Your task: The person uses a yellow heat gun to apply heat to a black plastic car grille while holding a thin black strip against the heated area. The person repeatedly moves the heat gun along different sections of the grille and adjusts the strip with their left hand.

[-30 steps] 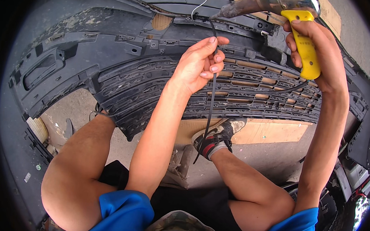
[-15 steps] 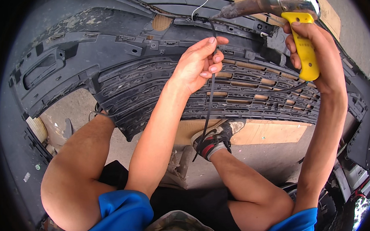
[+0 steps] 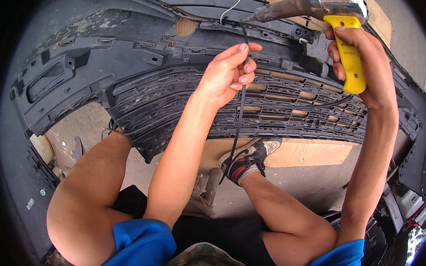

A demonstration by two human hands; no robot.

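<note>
My left hand (image 3: 228, 71) is closed round a thin black strip (image 3: 238, 124), which hangs down past my shoe and rises to the black plastic bumper (image 3: 81, 80). My right hand (image 3: 366, 59) grips the yellow handle of a metal hot-air tool (image 3: 278, 11). Its narrow nozzle points left, close to the strip's upper end on the bumper's upper part; I cannot tell whether it touches. A white wire (image 3: 231, 8) curves up from that same spot. A dark cord runs from the bottom of the tool's handle across the slatted grille (image 3: 281, 119).
My legs are bent either side, with my right shoe (image 3: 250, 159) on a cardboard sheet (image 3: 308, 152) on the concrete floor (image 3: 287, 190). More dark panels (image 3: 413, 167) and pale metal pieces lie at the right. Another cardboard piece (image 3: 382, 24) lies under the bumper's upper right.
The tool and my right hand have shifted very slightly left, and the lower end of the strip has swung slightly left. Both grips are unchanged.
</note>
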